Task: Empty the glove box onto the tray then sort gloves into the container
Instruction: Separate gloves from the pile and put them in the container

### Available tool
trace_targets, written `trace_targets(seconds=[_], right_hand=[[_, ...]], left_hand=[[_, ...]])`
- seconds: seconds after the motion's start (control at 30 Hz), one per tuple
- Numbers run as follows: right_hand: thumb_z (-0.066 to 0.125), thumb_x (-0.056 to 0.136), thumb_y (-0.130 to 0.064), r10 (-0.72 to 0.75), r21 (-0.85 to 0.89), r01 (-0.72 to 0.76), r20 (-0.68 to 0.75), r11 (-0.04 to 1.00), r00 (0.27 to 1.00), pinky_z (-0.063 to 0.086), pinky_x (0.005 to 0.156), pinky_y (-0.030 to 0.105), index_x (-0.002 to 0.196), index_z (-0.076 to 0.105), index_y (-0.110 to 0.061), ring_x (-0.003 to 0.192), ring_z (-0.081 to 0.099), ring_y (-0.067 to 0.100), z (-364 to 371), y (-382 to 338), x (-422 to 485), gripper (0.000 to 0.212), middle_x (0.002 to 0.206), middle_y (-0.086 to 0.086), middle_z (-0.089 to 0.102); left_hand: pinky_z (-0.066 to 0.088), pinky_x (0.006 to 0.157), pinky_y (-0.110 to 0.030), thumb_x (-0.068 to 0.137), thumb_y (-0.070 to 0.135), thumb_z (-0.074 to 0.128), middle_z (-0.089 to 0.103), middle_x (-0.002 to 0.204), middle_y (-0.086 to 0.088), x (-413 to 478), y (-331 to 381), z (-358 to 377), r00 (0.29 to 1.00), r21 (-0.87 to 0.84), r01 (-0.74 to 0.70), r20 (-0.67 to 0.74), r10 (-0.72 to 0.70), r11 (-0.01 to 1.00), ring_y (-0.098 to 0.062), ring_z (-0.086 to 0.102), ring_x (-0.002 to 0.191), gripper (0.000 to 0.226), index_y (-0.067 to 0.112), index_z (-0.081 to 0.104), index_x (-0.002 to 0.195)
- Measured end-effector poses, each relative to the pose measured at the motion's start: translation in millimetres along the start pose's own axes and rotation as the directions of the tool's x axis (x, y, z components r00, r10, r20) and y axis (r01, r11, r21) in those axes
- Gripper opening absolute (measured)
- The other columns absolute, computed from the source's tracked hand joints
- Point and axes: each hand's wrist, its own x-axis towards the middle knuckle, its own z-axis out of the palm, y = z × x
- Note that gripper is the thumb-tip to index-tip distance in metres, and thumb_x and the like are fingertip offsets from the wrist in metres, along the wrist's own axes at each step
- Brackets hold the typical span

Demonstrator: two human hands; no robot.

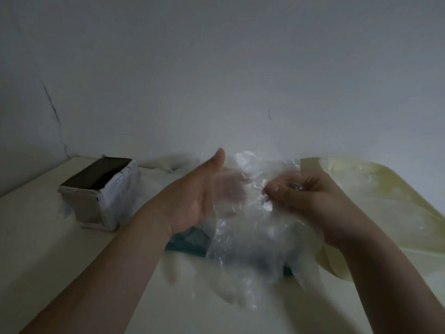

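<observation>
A clear, crinkly plastic glove [243, 227] hangs in the air between my hands, above the table. My right hand [310, 201] pinches its upper edge with curled fingers. My left hand [204, 189] is held flat with straight fingers, palm against the glove's left side, thumb pointing up. Under the glove lies a teal container [185, 244], mostly hidden by the plastic and my left wrist. The glove box [101, 189], white cardboard with a dark open top, stands at the left. A pale yellow tray [390, 201] with more clear gloves on it lies at the right.
A white wall rises just behind the table. The cream tabletop [48, 249] stretches in front of the glove box. Crumpled pale material [163, 165] lies behind my left hand near the wall.
</observation>
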Motion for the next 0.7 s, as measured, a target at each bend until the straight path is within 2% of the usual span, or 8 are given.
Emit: trace_targets(seconds=[0.1,0.2,0.3,0.37,0.43,0.53,0.63,0.7], right_hand=[[0.076,0.08,-0.028,0.01,0.009,-0.01,-0.041,1.0,0.999,0.046,0.052,0.024,0.081,0.077,-0.001,0.057,0.055,0.021,0,2,2,0.027,0.066,0.011,0.067],[0.072,0.092,-0.023,0.032,-0.049,-0.035,-0.062,0.998,0.998,0.038,0.051,0.025,0.079,0.077,-0.005,0.053,0.046,0.022,0,4,2,0.023,0.06,0.003,0.065],[0.072,0.093,-0.024,0.038,-0.057,-0.045,-0.118,0.997,0.992,0.041,0.057,0.03,0.081,0.079,-0.01,0.058,0.052,0.023,1,5,3,0.02,0.07,0.008,0.071],[0.071,0.095,-0.023,0.009,-0.076,-0.023,-0.175,0.997,0.984,0.039,0.05,0.026,0.084,0.079,-0.008,0.052,0.052,0.016,1,4,3,0.02,0.071,0.007,0.073],[0.07,0.097,-0.022,-0.021,-0.116,-0.007,-0.238,0.993,0.971,0.036,0.047,0.026,0.085,0.078,-0.007,0.048,0.05,0.014,0,4,4,0.021,0.068,0.005,0.072],[0.069,0.098,-0.022,-0.051,-0.115,0.013,-0.332,0.993,0.942,0.035,0.042,0.022,0.088,0.078,-0.01,0.043,0.047,0.015,-8,-1,2,0.017,0.062,0.005,0.069],[0.071,0.097,-0.025,-0.102,-0.154,0.044,-0.391,0.987,0.915,0.035,0.041,0.02,0.088,0.077,-0.015,0.04,0.044,0.013,-18,-14,-3,0.015,0.051,0.004,0.062],[0.072,0.096,-0.024,-0.142,-0.153,0.087,-0.403,0.984,0.904,0.035,0.04,0.018,0.089,0.077,-0.013,0.039,0.045,0.01,-26,-27,-10,0.014,0.048,0.004,0.058]], left_hand=[[0.062,0.072,-0.03,0.081,0.051,0.072,0.074,0.092,-0.01,1,-9,0,1.0,-0.075,0.002,0.023,0.0,0.997,-0.018,0.073,0.084,0.041,0.015,0.085,0.094],[0.061,0.061,-0.033,0.084,0.027,0.068,0.065,0.092,-0.013,3,-8,4,1.0,-0.123,-0.022,-0.015,0.02,0.992,-0.021,0.065,0.08,0.021,0.015,0.084,0.087],[0.06,0.058,-0.031,0.081,0.024,0.07,0.06,0.069,-0.001,2,-3,3,0.996,-0.133,-0.044,-0.084,0.033,0.99,-0.015,0.064,0.063,0.017,0.013,0.083,0.087],[0.055,0.055,-0.028,0.084,0.024,0.069,0.053,0.067,0.001,0,2,1,0.991,-0.156,-0.073,-0.12,0.054,0.985,-0.014,0.057,0.06,0.017,0.012,0.08,0.09],[0.052,0.053,-0.027,0.085,0.023,0.069,0.057,0.075,-0.001,-3,9,-4,0.983,-0.228,-0.107,-0.168,0.069,0.968,-0.013,0.054,0.063,0.015,0.012,0.078,0.089],[0.057,0.064,-0.03,0.086,0.027,0.07,0.069,0.084,0.001,-11,19,-13,0.949,-0.18,-0.192,-0.285,0.136,0.965,-0.012,0.062,0.07,0.014,0.016,0.079,0.085],[0.059,0.078,-0.034,0.098,0.027,0.062,0.073,0.089,0.0,-18,28,-19,0.903,-0.135,-0.266,-0.381,0.198,0.954,-0.014,0.068,0.079,0.02,0.018,0.072,0.083],[0.06,0.081,-0.036,0.105,0.024,0.055,0.076,0.095,-0.006,-21,35,-16,0.865,-0.061,-0.31,-0.431,0.255,0.949,-0.018,0.071,0.086,0.025,0.015,0.069,0.087]])
